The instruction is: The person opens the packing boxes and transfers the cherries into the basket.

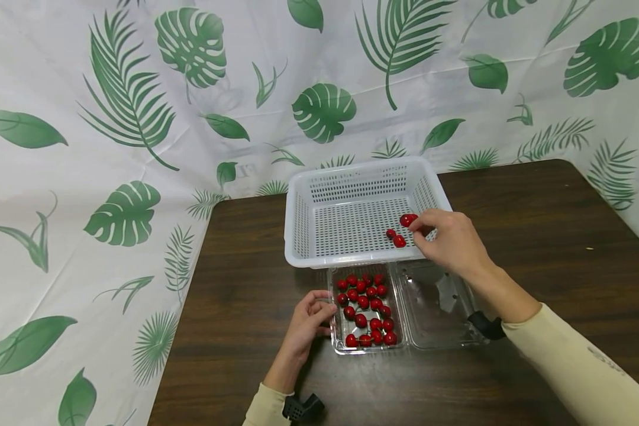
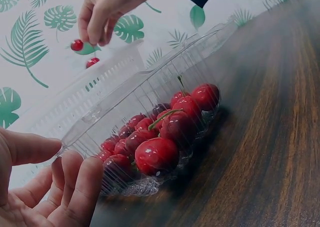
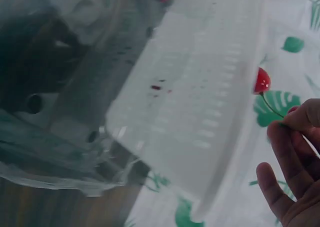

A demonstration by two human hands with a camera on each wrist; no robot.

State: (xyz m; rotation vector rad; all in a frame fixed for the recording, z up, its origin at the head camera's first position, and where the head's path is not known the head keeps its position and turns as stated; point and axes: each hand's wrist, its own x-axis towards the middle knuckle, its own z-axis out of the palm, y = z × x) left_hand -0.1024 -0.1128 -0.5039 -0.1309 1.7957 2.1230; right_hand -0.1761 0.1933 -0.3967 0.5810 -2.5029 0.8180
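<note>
My right hand [image 1: 449, 242] is over the right part of the white basket [image 1: 293, 236]. In the right wrist view, thumb and forefinger pinch the green stem of a red cherry [image 3: 262, 81]. The left wrist view shows two cherries hanging below that hand. On the basket's floor lie two more cherries [image 1: 399, 241]. My left hand [image 1: 309, 322] grips the left edge of a clear plastic clamshell box [image 2: 145, 77], thumb and fingers at its rim. Several cherries [image 2: 157, 156], some with stems, lie inside the box.
The box's clear lid [image 1: 431, 313] lies folded back to the right, beneath my right forearm. The perforated basket stands directly behind the box on a dark wooden table [image 1: 234, 307]. A white leaf-patterned sheet [image 1: 255, 142] hangs behind and to the left.
</note>
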